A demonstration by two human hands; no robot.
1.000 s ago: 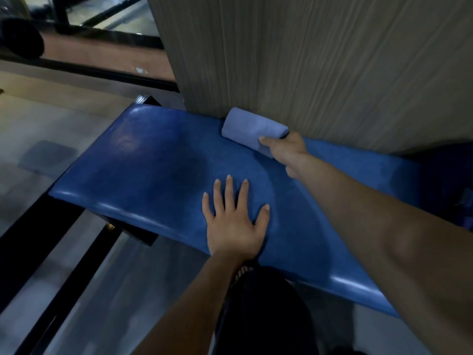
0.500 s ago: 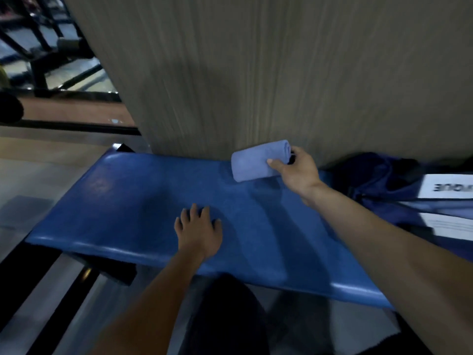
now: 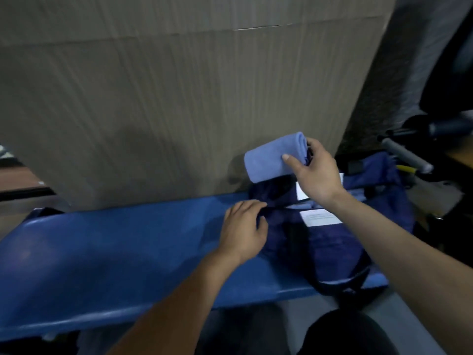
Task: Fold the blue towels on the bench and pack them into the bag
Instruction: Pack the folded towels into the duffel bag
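Head view is showing a grey wood-grain wall panel (image 3: 166, 103) standing behind a long blue padded bench (image 3: 107, 257). At the bench's right end a dark navy bag (image 3: 330, 242) is lying with white labels (image 3: 320, 218) showing near its mouth. Above that opening the right hand (image 3: 316, 172) is gripping a folded light-blue towel (image 3: 271, 158) in the air, thumb across its front. Below it, the left hand (image 3: 243, 233) is curling its fingers onto the bag's near edge, pinching the fabric.
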